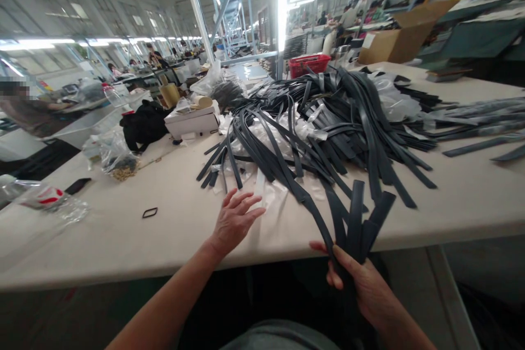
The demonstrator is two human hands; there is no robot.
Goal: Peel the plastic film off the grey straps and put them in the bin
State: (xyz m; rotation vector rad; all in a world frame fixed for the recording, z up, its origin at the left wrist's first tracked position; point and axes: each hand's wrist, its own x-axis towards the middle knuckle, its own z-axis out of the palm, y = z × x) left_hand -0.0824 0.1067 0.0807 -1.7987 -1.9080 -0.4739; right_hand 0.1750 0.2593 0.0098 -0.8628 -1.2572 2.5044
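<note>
Several dark straps are gripped in my right hand at the table's front edge, their ends fanning upward and their lower part hanging down past the edge. One longer strap runs from this hand back toward a large heap of dark straps. My left hand hovers over the front of the table with fingers spread and nothing in it. It is close to white plastic wrapping at the front of the heap. A dark rectangular ring lies to its left.
At the left are a clear bag with small brass-coloured parts, a black cloth bundle and a white box. Behind the heap stands a red basket, with an open cardboard box farther right. A person sits at far left.
</note>
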